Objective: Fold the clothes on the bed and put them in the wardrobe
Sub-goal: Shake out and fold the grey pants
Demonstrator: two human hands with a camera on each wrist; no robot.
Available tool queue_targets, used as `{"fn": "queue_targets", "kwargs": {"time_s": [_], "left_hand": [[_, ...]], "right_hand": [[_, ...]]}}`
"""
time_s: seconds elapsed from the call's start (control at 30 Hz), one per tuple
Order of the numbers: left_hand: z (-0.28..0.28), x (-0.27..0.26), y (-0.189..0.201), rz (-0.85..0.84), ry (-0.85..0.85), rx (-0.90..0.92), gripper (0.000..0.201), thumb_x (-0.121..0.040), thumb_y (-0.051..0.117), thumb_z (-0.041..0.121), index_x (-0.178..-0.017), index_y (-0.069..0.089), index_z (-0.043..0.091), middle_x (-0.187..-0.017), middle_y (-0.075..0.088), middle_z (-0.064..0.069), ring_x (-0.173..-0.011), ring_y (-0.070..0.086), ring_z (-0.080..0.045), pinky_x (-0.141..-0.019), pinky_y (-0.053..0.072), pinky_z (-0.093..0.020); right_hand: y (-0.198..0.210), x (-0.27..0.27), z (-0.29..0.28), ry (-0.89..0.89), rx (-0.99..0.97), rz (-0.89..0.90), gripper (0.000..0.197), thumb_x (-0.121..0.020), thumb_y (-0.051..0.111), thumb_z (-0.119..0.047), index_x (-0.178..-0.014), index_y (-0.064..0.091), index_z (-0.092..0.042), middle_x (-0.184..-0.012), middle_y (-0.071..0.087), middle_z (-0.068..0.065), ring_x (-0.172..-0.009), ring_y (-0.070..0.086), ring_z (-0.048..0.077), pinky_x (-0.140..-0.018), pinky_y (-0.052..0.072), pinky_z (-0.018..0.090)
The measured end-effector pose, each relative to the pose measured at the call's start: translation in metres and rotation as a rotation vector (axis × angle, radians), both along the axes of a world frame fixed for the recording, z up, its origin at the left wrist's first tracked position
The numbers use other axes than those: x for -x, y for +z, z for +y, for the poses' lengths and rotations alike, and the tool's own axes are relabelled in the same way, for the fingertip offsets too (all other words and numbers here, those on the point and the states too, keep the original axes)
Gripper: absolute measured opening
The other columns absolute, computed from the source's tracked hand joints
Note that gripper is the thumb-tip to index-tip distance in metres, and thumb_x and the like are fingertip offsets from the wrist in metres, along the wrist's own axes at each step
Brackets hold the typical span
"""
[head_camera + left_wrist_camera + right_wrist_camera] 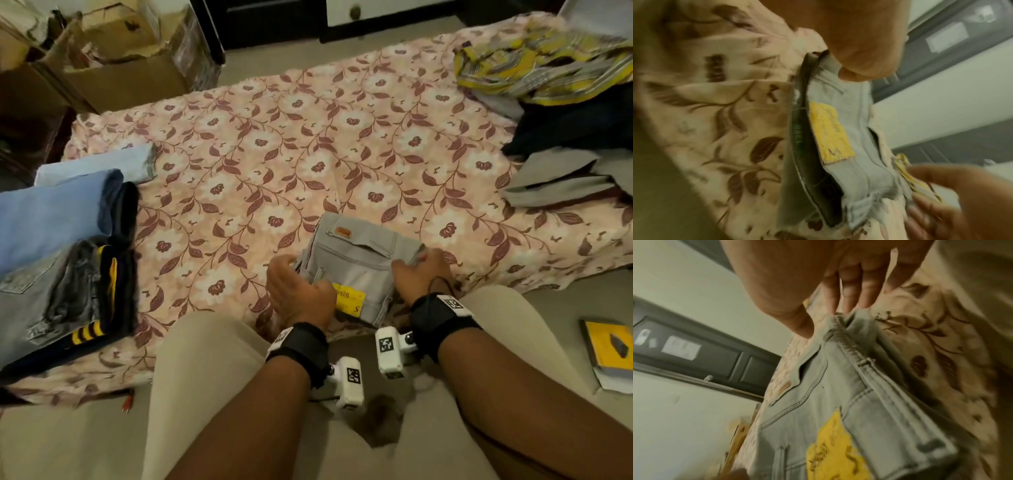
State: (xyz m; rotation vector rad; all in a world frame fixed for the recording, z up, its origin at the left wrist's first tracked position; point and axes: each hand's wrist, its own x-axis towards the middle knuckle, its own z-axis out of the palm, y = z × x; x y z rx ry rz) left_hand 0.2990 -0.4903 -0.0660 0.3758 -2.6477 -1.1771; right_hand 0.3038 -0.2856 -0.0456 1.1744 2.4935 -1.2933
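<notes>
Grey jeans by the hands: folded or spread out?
Folded: the grey jeans lie as a compact stack of layers on the bed.

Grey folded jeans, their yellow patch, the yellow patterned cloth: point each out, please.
grey folded jeans [356,257], head view, on the back pocket panel.
yellow patch [349,297], head view, middle of the label.
yellow patterned cloth [534,65], head view, on its crumpled top.
</notes>
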Motion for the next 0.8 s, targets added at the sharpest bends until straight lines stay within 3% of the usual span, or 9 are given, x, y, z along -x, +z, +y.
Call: {"fn": "queue_targets", "kwargs": {"time_s": [0.07, 0.13, 0.2, 0.27, 0.33, 0.4, 0.6, 0.7, 0.8], "left_hand": [[0.013, 0.014, 0.010, 0.199, -0.246, 0.073, 0.054, -0.066, 0.067, 0.011, -0.118, 0.053, 0.014, -0.126, 0.053, -0.005, -0.121, 0.048, -0.026, -0.106, 0.043, -0.047], [0.023, 0.031, 0.008, 0.241, -0.467, 0.201, 0.045, -0.080, 0.064, 0.017, -0.125, 0.059, 0.015, -0.141, 0.055, -0.008, -0.139, 0.045, -0.031, -0.122, 0.030, -0.047], [0.026, 0.049, -0.008, 0.198, -0.660, 0.364, 0.046, -0.097, 0.054, 0.032, -0.140, 0.056, 0.018, -0.156, 0.048, -0.009, -0.152, 0.033, -0.032, -0.128, 0.019, -0.049], [0.022, 0.065, -0.025, 0.004, -0.768, 0.507, 0.057, -0.101, 0.037, 0.046, -0.155, 0.042, 0.026, -0.168, 0.032, -0.006, -0.159, 0.017, -0.030, -0.128, 0.012, -0.056], [0.015, 0.073, -0.044, -0.196, -0.750, 0.556, 0.064, -0.103, 0.030, 0.057, -0.163, 0.020, 0.039, -0.174, 0.007, 0.006, -0.161, -0.001, -0.023, -0.126, 0.005, -0.058], [0.006, 0.074, -0.057, -0.223, -0.720, 0.553, 0.068, -0.102, 0.028, 0.064, -0.163, 0.006, 0.045, -0.174, -0.008, 0.013, -0.160, -0.010, -0.019, -0.125, 0.005, -0.057], [0.006, 0.093, -0.060, -0.306, -0.801, 0.523, 0.078, -0.094, 0.024, 0.072, -0.164, 0.002, 0.044, -0.174, -0.010, 0.008, -0.160, -0.011, -0.022, -0.128, 0.011, -0.056], [0.005, 0.088, -0.049, -0.282, -0.685, 0.370, 0.090, -0.091, 0.051, 0.067, -0.165, 0.009, 0.037, -0.174, 0.004, 0.000, -0.160, 0.004, -0.029, -0.128, 0.017, -0.052], [-0.004, 0.075, -0.033, -0.311, -0.328, 0.118, 0.097, -0.083, 0.073, 0.063, -0.160, 0.026, 0.029, -0.157, 0.043, -0.010, -0.143, 0.043, -0.032, -0.114, 0.043, -0.050]], "right_hand": [[0.005, 0.009, -0.011, 0.090, -0.201, 0.138, 0.043, -0.081, 0.063, -0.048, -0.113, 0.048, -0.024, -0.121, 0.051, 0.006, -0.113, 0.052, 0.033, -0.096, 0.048, 0.048], [0.001, 0.019, -0.025, 0.304, -0.333, 0.268, 0.057, -0.084, 0.055, -0.048, -0.133, 0.041, -0.022, -0.141, 0.042, 0.008, -0.128, 0.043, 0.033, -0.104, 0.041, 0.050], [-0.017, 0.024, -0.039, 0.549, -0.391, 0.158, 0.073, -0.092, 0.044, -0.051, -0.155, 0.017, -0.026, -0.165, 0.015, 0.005, -0.150, 0.018, 0.031, -0.118, 0.024, 0.057], [-0.043, 0.021, -0.043, 0.579, -0.415, -0.054, 0.081, -0.097, 0.032, -0.062, -0.160, -0.008, -0.031, -0.169, -0.013, -0.005, -0.156, -0.010, 0.025, -0.121, 0.003, 0.063], [-0.061, 0.018, -0.038, 0.500, -0.415, -0.148, 0.092, -0.090, 0.024, -0.079, -0.158, -0.017, -0.033, -0.167, -0.023, -0.010, -0.154, -0.020, 0.022, -0.118, -0.003, 0.066], [-0.069, 0.016, -0.036, 0.482, -0.381, -0.140, 0.098, -0.085, 0.024, -0.086, -0.157, -0.018, -0.035, -0.166, -0.022, -0.012, -0.154, -0.020, 0.020, -0.117, -0.003, 0.067], [-0.078, 0.030, -0.026, 0.505, -0.261, -0.196, 0.105, -0.077, 0.024, -0.095, -0.156, -0.017, -0.039, -0.166, -0.024, -0.012, -0.153, -0.025, 0.018, -0.119, -0.007, 0.066], [-0.073, 0.028, -0.020, 0.528, -0.219, -0.201, 0.107, -0.076, 0.029, -0.094, -0.156, -0.018, -0.041, -0.165, -0.026, -0.013, -0.152, -0.026, 0.017, -0.119, -0.008, 0.065], [-0.061, 0.020, -0.014, 0.552, -0.234, -0.179, 0.105, -0.082, 0.045, -0.083, -0.158, -0.014, -0.040, -0.167, -0.023, -0.011, -0.153, -0.023, 0.021, -0.120, -0.003, 0.065]]}}
